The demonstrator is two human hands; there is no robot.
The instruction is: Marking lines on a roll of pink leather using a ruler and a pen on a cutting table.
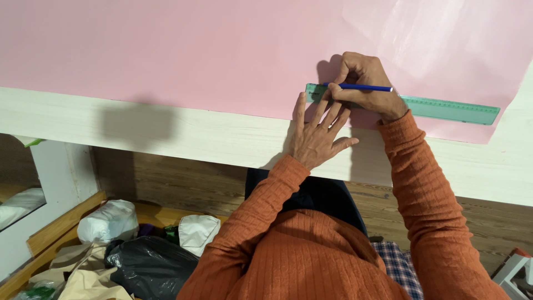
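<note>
Left hand [317, 136] flat, pinning green ruler [444, 108]; right hand [366, 83] beyond grips blue pen [363, 87]

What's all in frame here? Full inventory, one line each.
paper sheet: 1, pink, spread over the table top
ruler: 1, translucent green, flat on the paper near its lower edge
pen: 1, blue, tip at the ruler's left end
table: 1, whitish wood grain, under the paper
black bag: 1, on the floor lower left
white bundles: 2, beside the black bag
beige cloth: 1, lower left corner
left hand: fingers spread, pressing the ruler's left end
right hand: gripping the pen
sleeves: 2, orange ribbed knit
</note>
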